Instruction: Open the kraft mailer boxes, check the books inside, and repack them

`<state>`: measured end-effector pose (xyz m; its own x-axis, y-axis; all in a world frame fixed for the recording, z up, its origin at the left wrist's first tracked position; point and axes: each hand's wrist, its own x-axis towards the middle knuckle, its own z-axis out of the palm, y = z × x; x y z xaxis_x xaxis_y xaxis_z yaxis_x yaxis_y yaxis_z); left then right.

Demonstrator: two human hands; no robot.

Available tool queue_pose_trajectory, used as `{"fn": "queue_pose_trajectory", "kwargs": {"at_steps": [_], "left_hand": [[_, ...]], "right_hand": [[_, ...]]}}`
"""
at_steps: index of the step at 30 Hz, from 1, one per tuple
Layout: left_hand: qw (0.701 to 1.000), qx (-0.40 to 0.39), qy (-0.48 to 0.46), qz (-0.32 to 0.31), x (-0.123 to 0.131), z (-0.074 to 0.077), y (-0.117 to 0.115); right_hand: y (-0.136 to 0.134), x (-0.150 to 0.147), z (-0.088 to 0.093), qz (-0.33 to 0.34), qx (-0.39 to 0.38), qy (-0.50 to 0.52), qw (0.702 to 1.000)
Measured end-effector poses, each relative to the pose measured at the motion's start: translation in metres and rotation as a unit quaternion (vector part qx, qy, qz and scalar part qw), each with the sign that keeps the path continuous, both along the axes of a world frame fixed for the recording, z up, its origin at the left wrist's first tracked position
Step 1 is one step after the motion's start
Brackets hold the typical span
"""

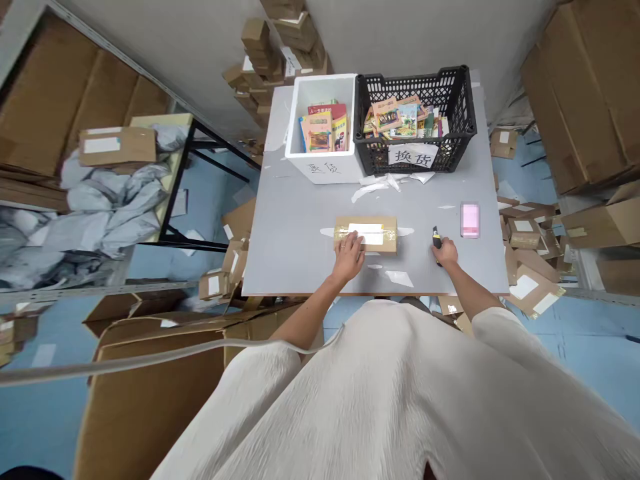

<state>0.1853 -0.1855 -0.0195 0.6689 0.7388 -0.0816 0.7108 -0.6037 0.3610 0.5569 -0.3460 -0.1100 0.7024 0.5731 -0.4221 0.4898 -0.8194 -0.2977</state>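
A taped cardboard box (390,245) with a white label lies near the front of the grey table (295,213). My left hand (350,257) rests on its left part, fingers stretched out over the label's edge and the cardboard. To the right, my right hand (445,253) is closed around a yellow and black box cutter (437,240), held at the table top with its front end pointing away from me. The cutter is apart from the box. Just right of that hand lies a phone (470,221) with a pinkish screen.
At the table's back stand a white foam box (325,171) and a black plastic crate (415,83), both holding books. Paper scraps (375,187) lie before them. Grey parcels (115,200) fill a rack at left. Cardboard boxes (533,287) litter the floor; a cable (165,354) crosses at lower left.
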Motion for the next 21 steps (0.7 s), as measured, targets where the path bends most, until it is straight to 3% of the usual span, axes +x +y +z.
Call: {"fn": "queue_pose_trajectory", "kwargs": {"at_steps": [4, 8, 12, 17, 21], "left_hand": [[1.000, -0.008, -0.029, 0.000, -0.005, -0.002, 0.005], [0.998, -0.011, -0.055, 0.022, -0.004, -0.002, 0.015], [0.992, -0.010, -0.092, 0.085, -0.005, -0.007, 0.030], [0.972, -0.056, -0.146, 0.174, -0.008, -0.021, 0.043], [0.959, -0.085, -0.204, 0.177, -0.012, -0.033, 0.045]], "right_hand": [[0.004, -0.012, 0.010, 0.019, 0.027, -0.033, 0.999], [0.023, -0.035, 0.032, 0.073, 0.148, -0.021, 0.986], [0.050, -0.066, 0.060, 0.171, 0.263, 0.020, 0.949], [0.072, -0.097, 0.087, 0.212, 0.265, 0.038, 0.940], [0.074, -0.105, 0.098, 0.186, 0.270, 0.057, 0.943]]}}
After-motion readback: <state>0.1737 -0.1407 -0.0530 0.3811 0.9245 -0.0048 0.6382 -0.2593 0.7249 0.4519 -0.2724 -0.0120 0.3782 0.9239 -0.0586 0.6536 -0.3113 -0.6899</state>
